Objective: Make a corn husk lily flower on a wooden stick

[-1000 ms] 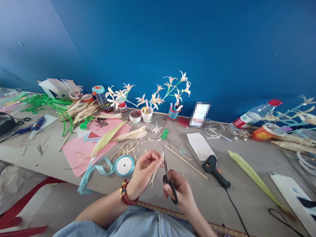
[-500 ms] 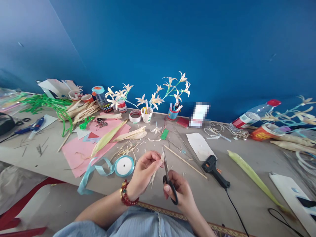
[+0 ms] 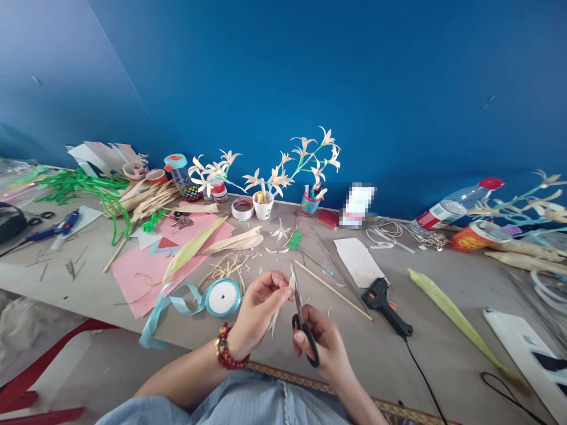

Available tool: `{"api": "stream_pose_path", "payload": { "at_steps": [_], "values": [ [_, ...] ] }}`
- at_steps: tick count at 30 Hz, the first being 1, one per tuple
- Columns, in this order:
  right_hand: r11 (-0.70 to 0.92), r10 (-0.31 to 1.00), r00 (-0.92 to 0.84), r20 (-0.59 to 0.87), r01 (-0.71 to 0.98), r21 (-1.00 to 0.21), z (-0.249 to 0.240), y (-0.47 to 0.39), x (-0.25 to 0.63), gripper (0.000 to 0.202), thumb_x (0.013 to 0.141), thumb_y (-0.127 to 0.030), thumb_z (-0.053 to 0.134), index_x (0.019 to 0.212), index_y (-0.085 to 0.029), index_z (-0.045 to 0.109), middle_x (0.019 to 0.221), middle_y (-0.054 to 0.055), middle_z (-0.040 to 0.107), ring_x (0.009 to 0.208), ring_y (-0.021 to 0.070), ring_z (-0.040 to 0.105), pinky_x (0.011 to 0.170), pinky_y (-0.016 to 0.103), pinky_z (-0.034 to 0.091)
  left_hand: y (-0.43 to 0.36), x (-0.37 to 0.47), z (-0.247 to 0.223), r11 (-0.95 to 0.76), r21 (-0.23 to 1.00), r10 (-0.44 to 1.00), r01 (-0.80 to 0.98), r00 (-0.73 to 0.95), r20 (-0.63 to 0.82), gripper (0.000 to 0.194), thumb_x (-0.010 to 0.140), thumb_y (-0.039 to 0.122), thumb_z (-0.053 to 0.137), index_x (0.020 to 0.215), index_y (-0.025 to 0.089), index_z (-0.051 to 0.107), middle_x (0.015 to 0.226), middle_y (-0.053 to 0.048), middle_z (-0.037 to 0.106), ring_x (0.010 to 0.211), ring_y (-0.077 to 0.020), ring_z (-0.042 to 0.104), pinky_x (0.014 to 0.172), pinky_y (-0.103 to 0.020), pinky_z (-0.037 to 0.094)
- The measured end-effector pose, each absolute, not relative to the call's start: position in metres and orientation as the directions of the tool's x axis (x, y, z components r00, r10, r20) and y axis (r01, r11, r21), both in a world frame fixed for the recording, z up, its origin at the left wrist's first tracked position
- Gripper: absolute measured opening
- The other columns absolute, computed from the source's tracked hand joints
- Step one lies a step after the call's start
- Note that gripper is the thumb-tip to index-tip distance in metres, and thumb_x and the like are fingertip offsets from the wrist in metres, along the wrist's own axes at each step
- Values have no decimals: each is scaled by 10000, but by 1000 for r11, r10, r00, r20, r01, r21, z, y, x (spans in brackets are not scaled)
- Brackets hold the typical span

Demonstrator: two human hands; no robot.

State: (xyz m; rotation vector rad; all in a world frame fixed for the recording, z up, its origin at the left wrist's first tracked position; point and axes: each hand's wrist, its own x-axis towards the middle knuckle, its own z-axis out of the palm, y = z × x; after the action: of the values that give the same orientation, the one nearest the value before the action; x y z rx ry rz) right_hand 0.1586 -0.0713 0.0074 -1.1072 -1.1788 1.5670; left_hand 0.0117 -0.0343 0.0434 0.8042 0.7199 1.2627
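Scissors (image 3: 300, 313) look slim, metal-bladed and black-handled.

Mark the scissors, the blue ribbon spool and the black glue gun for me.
Scissors (image 3: 297, 298): head view, on the blades.
Blue ribbon spool (image 3: 215, 293): head view, on its white face.
Black glue gun (image 3: 397, 320): head view, on the handle.

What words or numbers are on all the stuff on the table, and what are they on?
None that I can read for sure.
Bottle: label print too small.
Orange cup: yellow marks, too blurred.
White cup: green marks, too small.
Red and white jar: too small.
Bright screen: blocked out by big squares.
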Motion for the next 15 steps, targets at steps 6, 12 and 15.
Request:
{"api": "stream_pose_path", "payload": {
  "at_steps": [6, 12, 15],
  "values": [
    [-164, 960, -247, -133, -109, -980, 9, -72, 158, 552, 669, -702, 716, 679, -217, 452, 508, -44, 504, 434, 100, 464, 440, 209, 394, -34, 14, 46, 124, 830, 985, -544, 167, -38, 137, 805, 207, 727, 749, 155, 613, 792, 5, 578, 716, -98, 559, 713, -213, 436],
    [-159, 963, -236, -134, -92, -983, 7, -73, 159, 540, 689, -686, 711, 682, -216, 446, 507, -45, 504, 437, 98, 464, 443, 204, 377, -34, 13, 45, 122, 829, 986, -545, 163, -38, 141, 801, 213, 732, 752, 153, 613, 802, 0, 580, 724, -103, 558, 714, -219, 441],
    [-159, 961, -241, -136, -79, -984, 6, -73, 159, 534, 701, -682, 702, 684, -216, 442, 505, -45, 505, 433, 97, 462, 441, 202, 374, -35, 12, 42, 120, 834, 986, -539, 166, -34, 137, 807, 212, 726, 757, 154, 612, 802, -1, 581, 730, -105, 559, 722, -222, 442]
  ]
}}
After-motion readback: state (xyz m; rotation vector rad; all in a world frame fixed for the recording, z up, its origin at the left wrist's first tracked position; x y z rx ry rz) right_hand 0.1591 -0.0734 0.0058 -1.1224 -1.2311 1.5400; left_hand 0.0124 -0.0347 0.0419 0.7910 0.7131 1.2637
